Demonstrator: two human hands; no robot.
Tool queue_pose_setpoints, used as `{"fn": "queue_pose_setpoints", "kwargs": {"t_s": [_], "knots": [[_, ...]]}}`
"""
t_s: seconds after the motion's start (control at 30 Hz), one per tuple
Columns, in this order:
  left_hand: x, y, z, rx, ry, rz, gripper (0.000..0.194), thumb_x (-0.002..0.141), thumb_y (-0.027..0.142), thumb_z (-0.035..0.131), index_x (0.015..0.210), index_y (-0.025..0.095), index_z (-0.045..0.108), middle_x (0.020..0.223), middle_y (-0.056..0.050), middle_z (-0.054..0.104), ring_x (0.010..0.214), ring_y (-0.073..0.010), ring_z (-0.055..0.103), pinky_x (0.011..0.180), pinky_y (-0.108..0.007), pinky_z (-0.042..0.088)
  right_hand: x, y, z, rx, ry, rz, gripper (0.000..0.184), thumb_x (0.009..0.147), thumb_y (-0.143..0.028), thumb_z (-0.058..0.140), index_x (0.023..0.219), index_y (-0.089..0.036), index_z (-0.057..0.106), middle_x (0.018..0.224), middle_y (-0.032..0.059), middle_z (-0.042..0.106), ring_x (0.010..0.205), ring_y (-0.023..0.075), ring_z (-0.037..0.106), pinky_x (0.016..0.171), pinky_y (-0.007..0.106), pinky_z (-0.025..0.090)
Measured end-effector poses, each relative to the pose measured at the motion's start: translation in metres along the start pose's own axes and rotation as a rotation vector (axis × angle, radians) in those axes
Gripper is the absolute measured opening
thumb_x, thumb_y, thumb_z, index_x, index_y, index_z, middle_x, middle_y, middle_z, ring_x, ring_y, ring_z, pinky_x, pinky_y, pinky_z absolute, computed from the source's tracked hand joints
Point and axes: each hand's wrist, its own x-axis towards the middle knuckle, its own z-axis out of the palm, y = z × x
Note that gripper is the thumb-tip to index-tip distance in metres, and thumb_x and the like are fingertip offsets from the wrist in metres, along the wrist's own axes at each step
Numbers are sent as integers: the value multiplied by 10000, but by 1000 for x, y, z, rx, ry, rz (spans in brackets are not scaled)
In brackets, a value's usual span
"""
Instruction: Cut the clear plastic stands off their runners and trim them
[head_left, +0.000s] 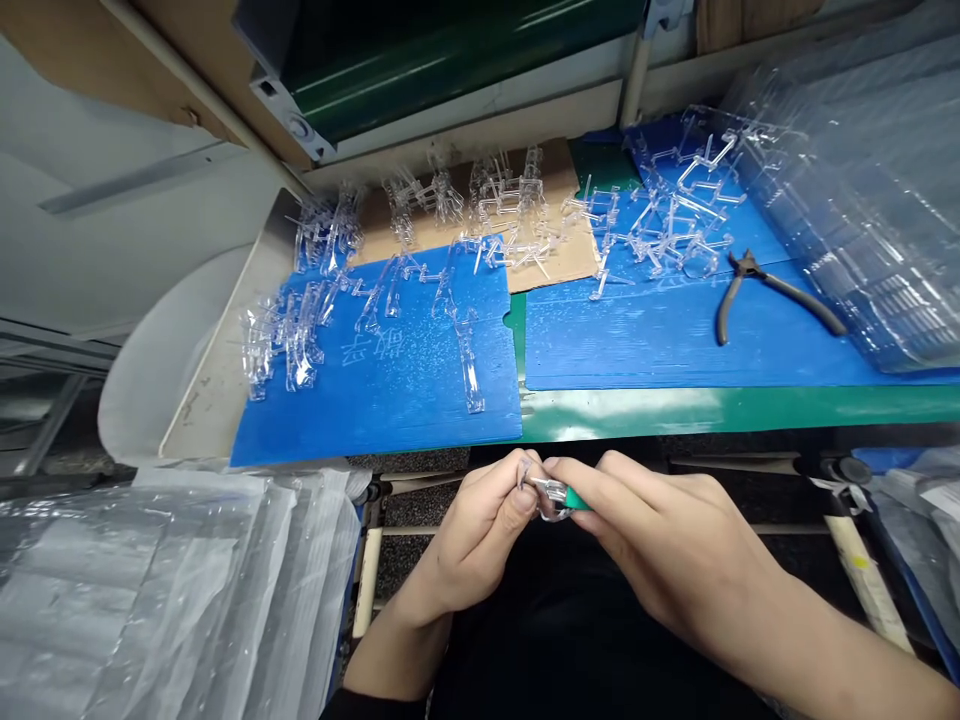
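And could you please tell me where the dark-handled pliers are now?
In the head view, the pliers lie toward the right on the right-hand blue sheet, just left of the clear plastic trays.

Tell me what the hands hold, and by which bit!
The left hand pinches a clear plastic piece, apparently by one end. The right hand holds a green object, mostly hidden; the gripped part can't be told.

On the blue sheet (405, 412) before you there are pale handwritten characters (373, 348), which you cannot read surely
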Motion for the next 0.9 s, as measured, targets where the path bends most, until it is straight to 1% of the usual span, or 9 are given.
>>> {"fn": "queue_pose_setpoints", "kwargs": {"t_s": [0.07, 0.1, 0.2, 0.27, 0.3, 0.43, 0.63, 0.8, 0.9], "knots": [[0, 0, -1, -2, -8, 18, 310, 1188, 342, 453, 982, 208, 643, 878, -49, 655, 767, -180, 603, 697, -324, 470, -1, -1, -1, -1, 9, -10, 348, 1228, -281, 340, 1555, -262, 456, 979, -5, 704, 706, 168, 720, 576, 314, 497], [-1, 0, -1, -7, -9, 26, 299, 1185, 332, 462, 986, 205, 646, 877, -51, 656, 765, -179, 605, 691, -320, 467, -1, -2, -2, 6, 12, -11, 362, 1221, -255, 341, 1566, -244, 450, 1026, 15, 726, 751, 177, 741, 604, 312, 524], [-1, -1, -1, -26, -16, 18, 295, 1183, 311, 468, 985, 190, 651, 879, -54, 659, 780, -175, 613, 692, -307, 461, -5, -3, -3, 21, 10, -25, 465, 1156, -129, 368, 1619, -161, 403, 1273, 111, 758, 1028, 231, 790, 762, 324, 607], [-2, -1, -1, -44, -21, 1, 308, 1187, 304, 456, 983, 179, 651, 882, -57, 655, 802, -175, 616, 714, -300, 459, -7, -3, -4, 34, -7, -44, 553, 1093, -54, 406, 1641, -128, 381, 1336, 133, 748, 1129, 249, 777, 831, 334, 623], [-2, -1, -1, -53, -25, -6, 314, 1189, 302, 449, 983, 176, 649, 884, -57, 652, 808, -173, 614, 725, -297, 458, -8, -3, -6, 42, -15, -49, 588, 1069, -28, 422, 1647, -127, 377, 1330, 128, 751, 1128, 245, 776, 837, 333, 625], [-2, -1, -2, -81, -40, 1, 302, 1191, 305, 450, 985, 181, 633, 883, -45, 643, 796, -162, 595, 742, -288, 451, -9, -4, -9, 49, -22, -63, 655, 1014, 41, 421, 1645, -130, 384, 1289, 106, 772, 1015, 218, 786, 769, 321, 618], [0, 0, -1, -48, -41, 25, 314, 1193, 322, 444, 959, 182, 600, 860, -39, 615, 756, -158, 557, 709, -291, 432, -13, -4, -7, 9, -14, -71, 650, 1030, 24, 429, 1660, -127, 374, 1435, 116, 747, 1204, 227, 771, 858, 322, 630], [0, -1, 1, 0, -30, 44, 297, 1187, 303, 463, 941, 186, 581, 833, -19, 569, 731, -144, 526, 690, -287, 409, -16, -3, -9, 30, -22, -52, 657, 1042, 11, 407, 1680, -138, 355, 1457, 122, 741, 1178, 224, 783, 800, 315, 622], [-1, -2, 1, 25, -24, 45, 292, 1184, 299, 465, 939, 186, 577, 824, -19, 564, 721, -146, 527, 690, -289, 416, -15, -5, -11, 59, -17, -37, 642, 1054, -11, 398, 1680, -149, 359, 1413, 123, 757, 1134, 228, 792, 765, 317, 621]]}}
